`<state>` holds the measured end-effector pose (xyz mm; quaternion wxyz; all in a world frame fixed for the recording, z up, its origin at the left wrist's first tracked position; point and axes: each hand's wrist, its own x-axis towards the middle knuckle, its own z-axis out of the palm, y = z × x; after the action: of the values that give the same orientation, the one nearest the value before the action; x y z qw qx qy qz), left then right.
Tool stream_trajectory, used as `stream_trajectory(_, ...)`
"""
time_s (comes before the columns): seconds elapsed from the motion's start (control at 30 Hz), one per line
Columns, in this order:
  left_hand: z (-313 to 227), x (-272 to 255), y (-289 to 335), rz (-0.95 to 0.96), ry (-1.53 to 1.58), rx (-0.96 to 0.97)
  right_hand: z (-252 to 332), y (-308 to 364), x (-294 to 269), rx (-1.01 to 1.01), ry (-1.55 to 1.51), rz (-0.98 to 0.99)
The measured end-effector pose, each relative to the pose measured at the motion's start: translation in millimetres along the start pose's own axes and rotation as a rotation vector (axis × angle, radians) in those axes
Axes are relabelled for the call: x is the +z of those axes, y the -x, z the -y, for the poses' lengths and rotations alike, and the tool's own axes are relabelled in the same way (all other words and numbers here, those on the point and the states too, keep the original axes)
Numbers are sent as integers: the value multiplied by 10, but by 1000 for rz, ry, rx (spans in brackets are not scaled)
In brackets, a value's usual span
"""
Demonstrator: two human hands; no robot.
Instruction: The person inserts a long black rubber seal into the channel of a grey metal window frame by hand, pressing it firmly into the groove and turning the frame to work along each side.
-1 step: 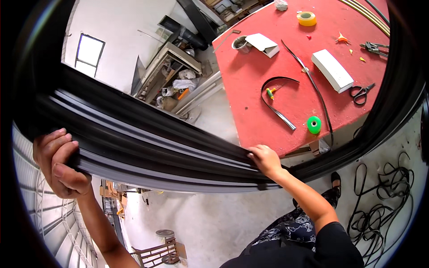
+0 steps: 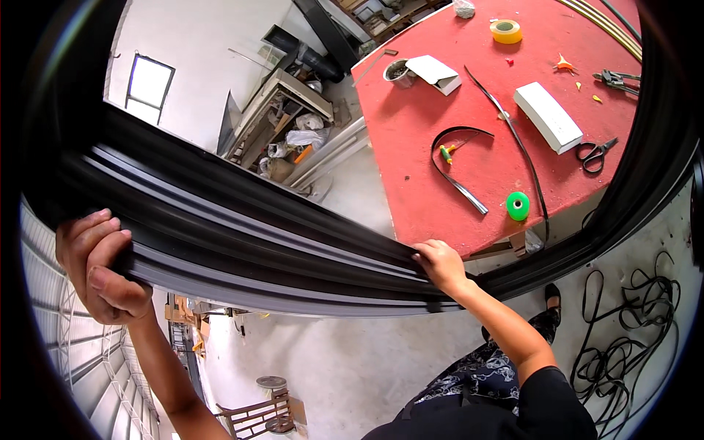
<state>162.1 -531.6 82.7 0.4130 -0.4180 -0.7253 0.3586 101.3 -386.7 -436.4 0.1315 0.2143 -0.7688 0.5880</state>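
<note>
A large black window frame with grey grooves spans the view in front of me. Around its outer edge at the left, my left hand is closed, with the fingers curled over the profile and the thumb below. My right hand is closed over the lower bar nearer the middle, fingertips bent at the inner edge. Whether those fingertips also pinch something small is hidden. Beyond the opening is a red-topped table, its near corner close to my right hand.
On the table lie a green roll, scissors, a white box, black strips, yellow tape, pliers and a cup. Tangled black strip covers floor at right. A wooden chair shows below.
</note>
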Motion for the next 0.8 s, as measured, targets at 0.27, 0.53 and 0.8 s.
stream_trajectory(0.27, -64, -42, 96, 12, 32, -47, 249, -136, -7, -68, -66, -31)
stream_trajectory(0.53, -175, 44, -135, -101, 49, -36, 146, -176, 30, -257, 102, -127)
stream_trajectory(0.8, -202, 36, -154, -103, 118, -61, 130, -119, 51, -218, 113, -87)
